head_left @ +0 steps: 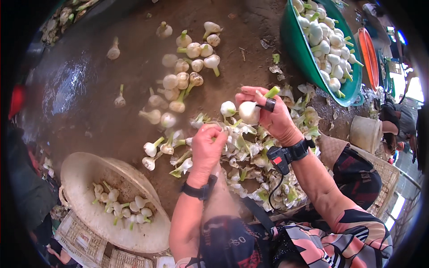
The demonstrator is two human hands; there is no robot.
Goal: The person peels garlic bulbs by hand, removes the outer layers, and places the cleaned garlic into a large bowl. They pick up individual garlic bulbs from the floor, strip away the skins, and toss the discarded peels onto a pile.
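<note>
My right hand [278, 119] grips a white garlic bulb [248, 113] with a short green stem poking up past the fingers. Around one of that hand's fingers sits a dark band [270, 105]. Lower and to the left, my left hand [206, 147] is closed with its fingers pressed together; whatever is in them, if anything, is hidden. Papery garlic peelings [250, 147] lie piled below and between both hands. Just left of the held bulb rests another trimmed bulb [228, 108]. Several loose garlic bulbs [181, 80] are spread over the brown ground beyond my left hand.
A green tub [292, 42] heaped with garlic bulbs stands at the far right, an orange basin [367, 58] beyond it. At the lower left, a tilted pale basin [78, 178] holds several bulbs. A white bucket [364, 133] is at the right, and another person [400, 120] is near it.
</note>
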